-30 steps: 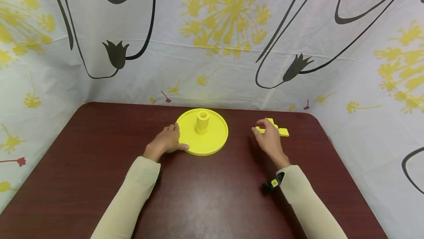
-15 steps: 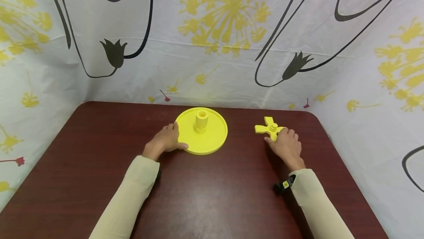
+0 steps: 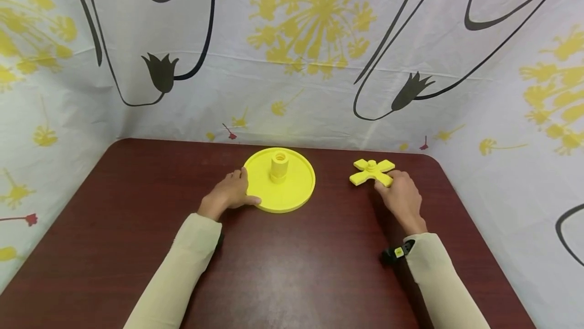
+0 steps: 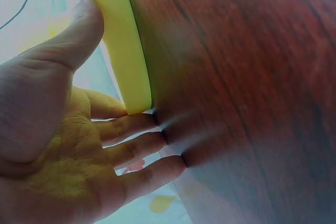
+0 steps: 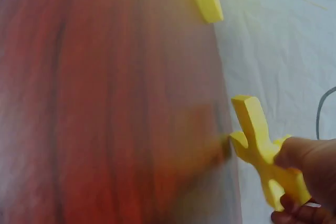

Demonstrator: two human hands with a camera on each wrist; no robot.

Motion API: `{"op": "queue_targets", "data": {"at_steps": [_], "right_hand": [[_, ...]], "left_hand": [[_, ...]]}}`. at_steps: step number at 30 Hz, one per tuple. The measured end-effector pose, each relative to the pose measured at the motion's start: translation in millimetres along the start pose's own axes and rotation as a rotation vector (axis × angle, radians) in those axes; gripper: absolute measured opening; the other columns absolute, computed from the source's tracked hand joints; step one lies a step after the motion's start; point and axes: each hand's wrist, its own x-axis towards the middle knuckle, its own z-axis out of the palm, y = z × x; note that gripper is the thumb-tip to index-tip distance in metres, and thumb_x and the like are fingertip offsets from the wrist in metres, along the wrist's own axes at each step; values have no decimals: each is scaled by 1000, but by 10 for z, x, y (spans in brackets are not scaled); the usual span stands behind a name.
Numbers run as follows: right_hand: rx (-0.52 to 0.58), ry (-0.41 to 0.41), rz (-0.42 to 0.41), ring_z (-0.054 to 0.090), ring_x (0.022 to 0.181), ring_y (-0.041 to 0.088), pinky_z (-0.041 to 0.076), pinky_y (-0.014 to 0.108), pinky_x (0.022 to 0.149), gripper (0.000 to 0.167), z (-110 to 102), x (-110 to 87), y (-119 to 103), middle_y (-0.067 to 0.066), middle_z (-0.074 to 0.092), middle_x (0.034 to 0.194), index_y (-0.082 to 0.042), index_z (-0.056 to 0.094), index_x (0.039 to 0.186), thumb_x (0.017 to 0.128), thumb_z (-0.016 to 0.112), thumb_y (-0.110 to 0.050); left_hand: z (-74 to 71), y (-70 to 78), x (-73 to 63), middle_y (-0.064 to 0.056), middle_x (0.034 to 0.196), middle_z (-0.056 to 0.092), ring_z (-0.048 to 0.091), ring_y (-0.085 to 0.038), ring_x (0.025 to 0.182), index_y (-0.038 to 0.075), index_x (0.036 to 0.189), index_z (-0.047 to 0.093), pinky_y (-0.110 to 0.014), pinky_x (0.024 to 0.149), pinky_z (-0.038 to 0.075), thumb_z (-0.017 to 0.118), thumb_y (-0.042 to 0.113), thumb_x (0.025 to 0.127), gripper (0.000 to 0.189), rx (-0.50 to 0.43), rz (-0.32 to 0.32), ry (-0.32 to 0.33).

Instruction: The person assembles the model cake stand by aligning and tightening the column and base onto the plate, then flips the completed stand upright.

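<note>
A round yellow disc [image 3: 292,194] with a raised rim lies on the table, and a hollow yellow post [image 3: 279,164] stands upright at its middle. My left hand [image 3: 228,191] rests against the disc's left edge. In the left wrist view its fingers [image 4: 139,148] are fairly straight, fingertips on the table, with the thumb beside the rim. To the right, my right hand [image 3: 402,196] pinches one arm of a yellow cross-shaped piece [image 3: 371,171] with a small knob at its centre. The right wrist view shows the thumb [image 5: 296,150] on this piece; other fingers are partly hidden.
The dark red-brown wooden table [image 3: 283,263] has rounded far corners. A white cloth [image 3: 228,101] with printed flowers hangs behind it and along both sides. Bare table lies between the disc and the cross-shaped piece.
My right hand has shifted rightward to the cross-shaped piece's near right arm. That piece has turned, so its arms now point diagonally. The left hand and disc have stayed put.
</note>
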Motion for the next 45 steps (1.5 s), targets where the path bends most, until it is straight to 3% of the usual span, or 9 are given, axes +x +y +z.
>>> {"op": "queue_targets", "data": {"at_steps": [5, 11, 15, 19, 24, 28, 32, 38, 45], "right_hand": [[110, 117, -63, 58, 92, 38, 49, 53, 73, 48, 27, 41, -59, 24, 59, 116, 5, 60, 124, 92, 68, -30], [272, 146, -57, 57, 110, 43, 46, 56, 93, 50, 11, 68, -184, 26, 58, 124, 8, 58, 127, 92, 69, -27], [390, 163, -26, 60, 104, 39, 48, 49, 86, 44, -5, 86, -318, 24, 64, 116, 5, 60, 123, 92, 70, -25], [490, 164, -30, 65, 101, 32, 50, 34, 80, 36, 7, 110, -458, 19, 69, 109, 1, 63, 118, 93, 70, -25], [662, 103, -33, 64, 106, 23, 49, 17, 79, 37, 80, 146, -642, 16, 68, 115, -1, 62, 121, 92, 72, -22], [774, 37, -13, 61, 100, 17, 48, 16, 76, 44, 145, 168, -831, 19, 68, 116, 1, 54, 125, 91, 73, -20], [834, 4, -34, 61, 95, 15, 49, 18, 75, 43, 197, 185, -1034, 19, 69, 112, 1, 52, 120, 90, 74, -19], [883, -6, -145, 64, 95, 18, 51, 18, 79, 29, 242, 195, -1371, 18, 68, 105, 3, 59, 108, 90, 74, -14], [836, -7, -299, 67, 98, 26, 55, 31, 85, 25, 245, 181, -1718, 17, 70, 106, 2, 64, 109, 90, 74, -12]], "left_hand": [[-14, 12, -7, -32, 159, 18, 23, -45, 146, -12, 154, 7, -54, 115, 29, 65, 46, 94, 102, 0, -5, -8], [-28, 24, -12, -32, 158, 18, 23, -45, 146, -12, 154, 7, -55, 115, 30, 65, 46, 94, 102, 2, -4, -10], [-26, 21, -7, -32, 158, 19, 24, -45, 145, -12, 154, 7, -54, 114, 31, 65, 47, 94, 102, 5, -6, -7], [-25, 18, -4, -32, 158, 18, 23, -45, 146, -12, 154, 7, -55, 114, 30, 65, 47, 94, 102, 3, -12, -9], [-26, 19, -11, -31, 159, 16, 21, -45, 147, -11, 154, 6, -55, 115, 29, 65, 47, 94, 102, -6, -14, -16], [-26, 17, -13, -31, 159, 16, 21, -44, 147, -10, 155, 6, -54, 115, 30, 65, 47, 94, 102, -7, -21, -17], [-24, 20, -12, -31, 159, 17, 21, -44, 147, -10, 155, 6, -54, 115, 29, 65, 47, 94, 102, -4, -22, -17], [-24, 22, -11, -31, 160, 17, 22, -44, 147, -11, 155, 6, -54, 115, 29, 64, 48, 94, 102, 5, -23, -17], [-18, 25, -12, -31, 159, 18, 23, -45, 146, -11, 154, 7, -55, 114, 30, 64, 48, 94, 102, 12, -12, -11]]}}
